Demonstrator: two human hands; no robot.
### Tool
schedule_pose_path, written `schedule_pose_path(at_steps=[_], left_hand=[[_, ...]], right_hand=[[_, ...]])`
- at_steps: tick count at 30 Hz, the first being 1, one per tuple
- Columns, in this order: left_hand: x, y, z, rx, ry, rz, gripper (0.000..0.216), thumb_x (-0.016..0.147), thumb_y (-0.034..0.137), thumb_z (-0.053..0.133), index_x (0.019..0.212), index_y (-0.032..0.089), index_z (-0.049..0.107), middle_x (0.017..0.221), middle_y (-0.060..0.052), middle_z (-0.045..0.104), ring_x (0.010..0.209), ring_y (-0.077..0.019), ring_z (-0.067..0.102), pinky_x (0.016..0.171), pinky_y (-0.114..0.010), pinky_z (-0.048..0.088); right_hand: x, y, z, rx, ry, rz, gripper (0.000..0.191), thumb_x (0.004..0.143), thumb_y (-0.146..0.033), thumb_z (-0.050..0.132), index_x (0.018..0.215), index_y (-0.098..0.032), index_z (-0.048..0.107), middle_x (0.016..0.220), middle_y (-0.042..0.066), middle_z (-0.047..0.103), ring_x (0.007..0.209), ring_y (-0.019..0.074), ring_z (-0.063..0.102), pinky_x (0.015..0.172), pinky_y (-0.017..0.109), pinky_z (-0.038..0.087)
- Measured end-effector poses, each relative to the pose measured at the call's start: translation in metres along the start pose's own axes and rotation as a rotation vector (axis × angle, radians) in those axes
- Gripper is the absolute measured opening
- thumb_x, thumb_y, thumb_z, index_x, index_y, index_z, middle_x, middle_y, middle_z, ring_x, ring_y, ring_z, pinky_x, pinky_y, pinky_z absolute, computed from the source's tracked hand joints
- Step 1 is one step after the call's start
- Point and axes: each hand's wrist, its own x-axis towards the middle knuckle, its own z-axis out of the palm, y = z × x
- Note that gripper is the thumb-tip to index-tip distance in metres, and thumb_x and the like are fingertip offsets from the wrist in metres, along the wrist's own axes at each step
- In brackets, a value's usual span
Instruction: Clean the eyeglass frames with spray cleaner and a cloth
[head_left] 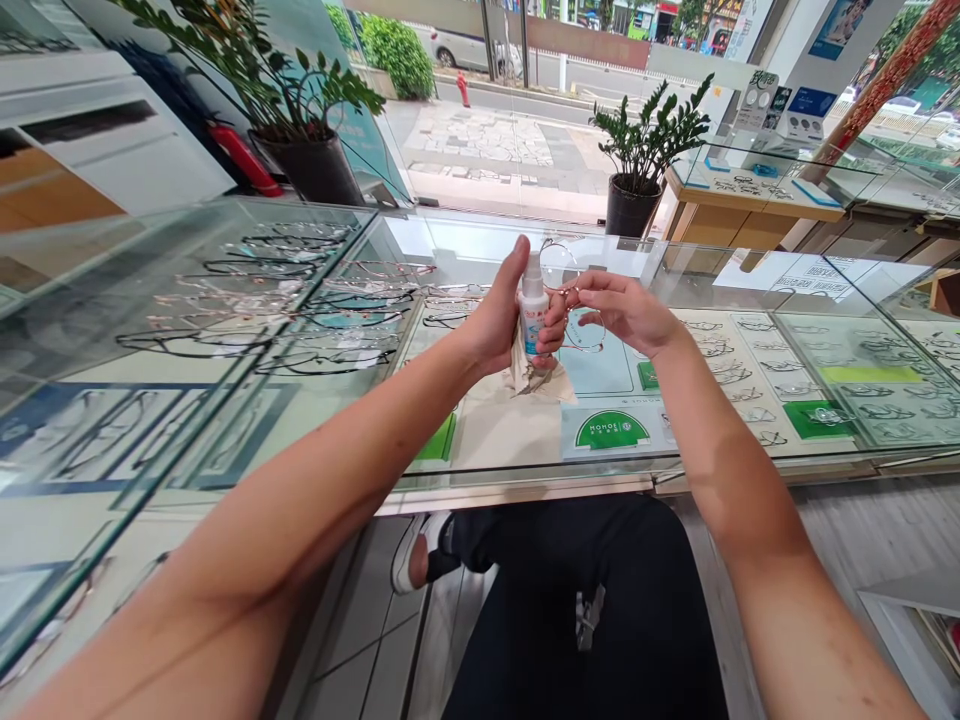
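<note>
While a small white spray bottle (534,318) is held upright above the glass counter (495,440), a pair of thin-rimmed eyeglasses (588,333) is held just to its right. The bottle's long axis runs nearly vertical, with its clear cap (532,270) at the top; which way the nozzle faces cannot be told. The eyeglasses are turned on end, so that their long axis slopes steeply from one lens at the upper left to the other at the lower right.

The bottle is gripped by the left hand (496,322), whose fingers are closed around it and whose thumb is raised beside the cap. A beige cloth (536,382) is also held there and hangs below the fingers. By the right hand (631,312), the eyeglasses are pinched near the middle between thumb and fingertips, the hand being only partly closed. Whether they are touched by the left fingers as well cannot be made out.

Many spectacle frames (322,315) are spread over the left part of the counter, and more rows (731,372) are laid out to the right. Near the front edge, a green semicircular sign (613,429) is seen. Beyond the counter, two potted plants (651,140) are placed by the window.
</note>
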Motion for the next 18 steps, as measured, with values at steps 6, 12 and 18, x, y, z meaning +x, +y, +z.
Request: schedule_pose_path(at_steps=[6,12,18], left_hand=[[-0.003,0.005,0.004,0.021,0.013,0.009,0.077,0.084,0.092,0.028,0.066,0.02,0.048,0.053,-0.002,0.036,0.041,-0.008,0.034,0.038,-0.024,0.032],[-0.001,-0.004,-0.002,0.111,-0.01,0.025,0.076,0.082,0.094,0.035,0.068,0.021,0.053,0.048,-0.002,0.04,0.039,-0.0124,0.04,0.038,-0.029,0.036],[0.002,-0.007,-0.009,0.111,-0.138,-0.027,0.074,0.079,0.095,0.041,0.066,0.023,0.054,0.042,-0.001,0.041,0.036,-0.0153,0.042,0.037,-0.031,0.038]], right_hand=[[0.0,0.0,-0.001,0.004,-0.011,-0.014,0.024,0.078,-0.044,0.082,0.083,-0.023,0.071,0.101,0.003,0.069,0.099,0.0176,0.061,0.081,0.032,0.049],[0.0,0.001,-0.001,0.0,-0.006,-0.004,0.028,0.077,-0.046,0.083,0.085,-0.022,0.07,0.102,0.003,0.071,0.1,0.0177,0.063,0.08,0.031,0.049],[0.001,0.002,-0.001,0.016,-0.006,0.003,0.028,0.076,-0.046,0.084,0.088,-0.023,0.073,0.101,0.003,0.073,0.098,0.0174,0.065,0.08,0.031,0.049]])
